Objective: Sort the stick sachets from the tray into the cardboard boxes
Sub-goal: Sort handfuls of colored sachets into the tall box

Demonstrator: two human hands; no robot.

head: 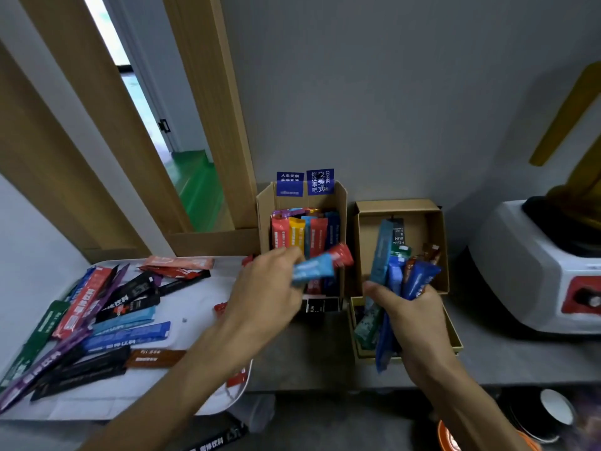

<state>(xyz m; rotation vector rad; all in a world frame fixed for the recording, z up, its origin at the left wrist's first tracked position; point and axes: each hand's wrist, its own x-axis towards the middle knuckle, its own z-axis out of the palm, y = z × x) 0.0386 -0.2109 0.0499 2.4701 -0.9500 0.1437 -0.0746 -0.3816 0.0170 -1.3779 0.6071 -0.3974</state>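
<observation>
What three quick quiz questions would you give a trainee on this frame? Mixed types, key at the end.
1. True or false: the right hand grips just one sachet.
2. Which does the left hand pinch? A) a light-blue sachet and a red sachet B) a green and a yellow one C) nothing
3. Fill in: the sachets in the tall box stand ____.

Key: 1 false, it grips a bundle of blue and teal ones; 2 A; 3 upright.
</observation>
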